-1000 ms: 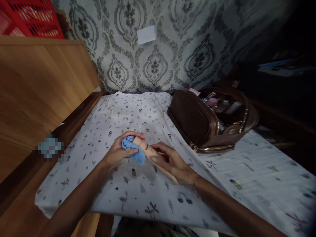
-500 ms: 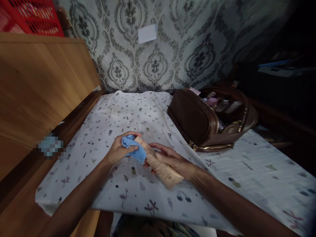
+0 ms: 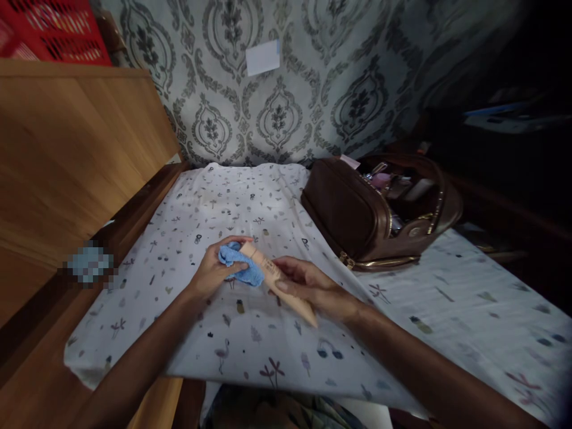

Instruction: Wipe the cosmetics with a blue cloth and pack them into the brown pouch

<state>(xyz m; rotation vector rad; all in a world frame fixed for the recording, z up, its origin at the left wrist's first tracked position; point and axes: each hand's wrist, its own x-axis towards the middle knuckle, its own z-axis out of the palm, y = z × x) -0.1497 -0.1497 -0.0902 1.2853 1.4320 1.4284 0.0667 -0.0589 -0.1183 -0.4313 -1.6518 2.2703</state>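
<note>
left hand (image 3: 210, 274) fingers clamped on blue cloth wad (image 3: 243, 274) | right hand (image 3: 313, 287) fingers closed round tan plastic tube (image 3: 269, 272) | brown leather bag (image 3: 353, 217) far right, apart | printed white sheet (image 3: 214, 202) bare far side, near edge close

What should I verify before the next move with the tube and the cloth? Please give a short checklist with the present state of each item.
1. Left hand grips the blue cloth: ok, fingers closed on it.
2. Blue cloth touches the beige tube: ok, it wraps the far end.
3. Right hand grips the beige tube: ok, fingers across its middle; the flat end sticks out.
4. Cap closed: cannot tell, the cloth partly covers that end.
5. Brown bag open: ok, zip apart, small items show inside.
6. Printed sheet under the hands lies flat: ok.
</note>
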